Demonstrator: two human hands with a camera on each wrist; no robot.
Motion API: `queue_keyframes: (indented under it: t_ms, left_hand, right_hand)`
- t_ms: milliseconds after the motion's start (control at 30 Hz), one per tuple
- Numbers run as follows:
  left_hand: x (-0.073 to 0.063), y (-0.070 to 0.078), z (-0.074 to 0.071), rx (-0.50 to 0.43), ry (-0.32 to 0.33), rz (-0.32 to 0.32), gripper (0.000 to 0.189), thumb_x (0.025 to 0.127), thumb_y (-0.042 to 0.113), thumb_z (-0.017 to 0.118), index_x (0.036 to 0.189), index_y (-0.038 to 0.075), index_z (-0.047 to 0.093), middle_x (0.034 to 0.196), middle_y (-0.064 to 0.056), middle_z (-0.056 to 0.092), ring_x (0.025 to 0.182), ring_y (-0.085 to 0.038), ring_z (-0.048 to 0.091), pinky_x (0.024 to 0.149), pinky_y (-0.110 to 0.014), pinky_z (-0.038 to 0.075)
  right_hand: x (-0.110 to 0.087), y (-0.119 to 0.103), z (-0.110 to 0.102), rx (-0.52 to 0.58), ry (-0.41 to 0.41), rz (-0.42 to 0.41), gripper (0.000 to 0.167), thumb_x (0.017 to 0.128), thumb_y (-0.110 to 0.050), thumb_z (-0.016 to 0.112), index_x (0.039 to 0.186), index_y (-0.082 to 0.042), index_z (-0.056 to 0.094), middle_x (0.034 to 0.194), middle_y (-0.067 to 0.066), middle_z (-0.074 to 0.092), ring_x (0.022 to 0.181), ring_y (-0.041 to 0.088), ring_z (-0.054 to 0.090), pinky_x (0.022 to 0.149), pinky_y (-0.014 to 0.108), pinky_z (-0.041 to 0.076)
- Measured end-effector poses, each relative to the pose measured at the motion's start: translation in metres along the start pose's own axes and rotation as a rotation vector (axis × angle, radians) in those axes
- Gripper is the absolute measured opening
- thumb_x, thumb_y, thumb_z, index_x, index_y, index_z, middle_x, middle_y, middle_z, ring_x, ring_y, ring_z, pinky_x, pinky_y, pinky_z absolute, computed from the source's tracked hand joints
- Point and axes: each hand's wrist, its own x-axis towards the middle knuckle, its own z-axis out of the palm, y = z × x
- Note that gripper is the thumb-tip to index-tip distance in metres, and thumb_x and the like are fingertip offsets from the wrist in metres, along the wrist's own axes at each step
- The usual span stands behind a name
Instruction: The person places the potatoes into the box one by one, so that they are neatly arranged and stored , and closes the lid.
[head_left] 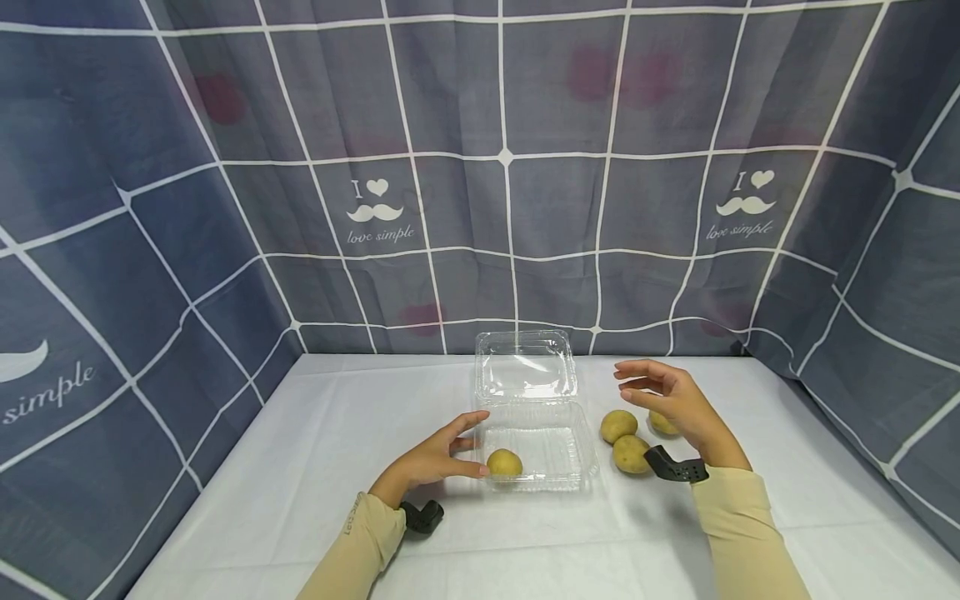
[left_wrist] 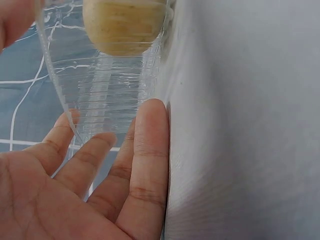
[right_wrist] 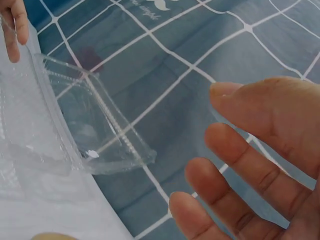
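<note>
A clear plastic clamshell box lies on the table with its lid raised at the back. One potato sits inside, at the front left corner. My left hand is at the box's left side, thumb near the front corner. In the left wrist view its loosely extended fingers touch the ribbed wall. My right hand hovers right of the box with nothing in it, fingers apart. Below it lie three potatoes, one left, one in front and one partly hidden.
A white cloth covers the table. Grey-blue checked curtains with white lines enclose the back and both sides. Each wrist wears a black band, such as the right one.
</note>
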Motion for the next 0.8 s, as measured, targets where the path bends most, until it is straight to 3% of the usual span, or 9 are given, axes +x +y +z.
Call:
queue_keyframes:
  t_ms: [267, 533, 800]
  left_hand:
    - [0.000, 0.000, 0.000, -0.003, 0.002, 0.001, 0.096, 0.094, 0.013, 0.085, 0.170, 0.004, 0.027, 0.175, -0.021, 0.025, 0.151, -0.052, 0.039, 0.117, -0.066, 0.043]
    - [0.000, 0.000, 0.000, -0.022, -0.003, 0.000, 0.096, 0.094, 0.012, 0.085, 0.170, 0.004, 0.027, 0.175, -0.021, 0.024, 0.152, -0.051, 0.040, 0.116, -0.063, 0.046]
    - [0.001, 0.000, 0.000, -0.026, -0.002, -0.004, 0.096, 0.094, 0.012, 0.085, 0.170, 0.004, 0.027, 0.175, -0.021, 0.024, 0.152, -0.051, 0.039, 0.117, -0.063, 0.045]
  right_hand:
    - [-0.004, 0.007, -0.008, -0.052, 0.071, 0.001, 0.033, 0.101, -0.007, 0.077, 0.132, 0.001, 0.071, 0.116, -0.019, 0.074, 0.106, 0.008, 0.072, 0.091, 0.018, 0.058]
    - [-0.009, 0.015, -0.019, -0.061, 0.139, 0.021, 0.030, 0.101, -0.005, 0.077, 0.130, -0.010, 0.075, 0.113, -0.022, 0.073, 0.103, 0.002, 0.070, 0.088, 0.016, 0.057]
    - [-0.012, 0.029, -0.028, -0.089, 0.217, -0.002, 0.031, 0.099, 0.002, 0.076, 0.128, -0.008, 0.075, 0.112, -0.021, 0.073, 0.105, -0.003, 0.067, 0.090, 0.010, 0.053]
